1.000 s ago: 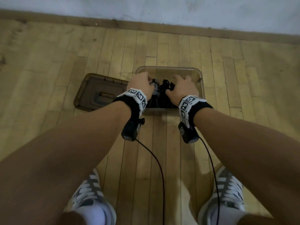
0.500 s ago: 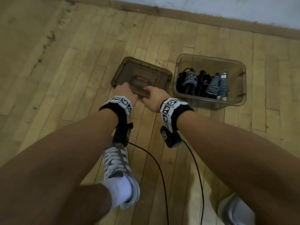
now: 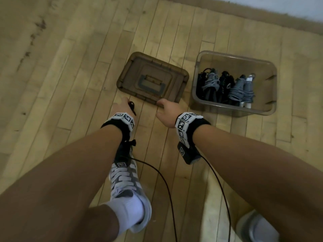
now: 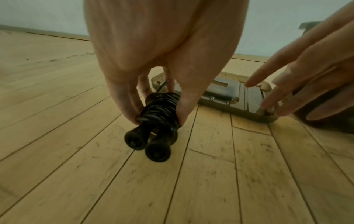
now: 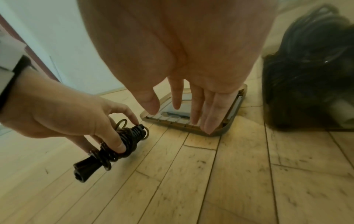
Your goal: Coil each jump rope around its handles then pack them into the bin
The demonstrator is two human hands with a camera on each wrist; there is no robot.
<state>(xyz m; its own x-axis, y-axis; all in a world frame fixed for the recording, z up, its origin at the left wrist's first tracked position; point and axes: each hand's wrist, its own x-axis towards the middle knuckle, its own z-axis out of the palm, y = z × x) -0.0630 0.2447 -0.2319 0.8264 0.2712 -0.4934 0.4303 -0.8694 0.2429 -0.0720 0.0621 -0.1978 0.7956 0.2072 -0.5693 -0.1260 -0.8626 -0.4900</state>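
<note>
Your left hand (image 3: pixel 120 106) pinches a coiled black jump rope (image 4: pixel 160 109) between thumb and fingers, low over the wooden floor (image 3: pixel 70 84), with the two handle ends pointing back toward your wrist. Your right hand (image 3: pixel 167 113) holds nothing; its fingers (image 5: pixel 207 112) are straight and spread, reaching down over the near edge of the brown bin lid (image 3: pixel 153 79), which lies flat on the floor just beyond both hands. The held rope sits left of the right hand and just short of the lid's near left corner. To the right of the lid stands the clear bin (image 3: pixel 234 109), with several coiled ropes (image 3: pixel 225 88), black and grey, packed side by side.
</note>
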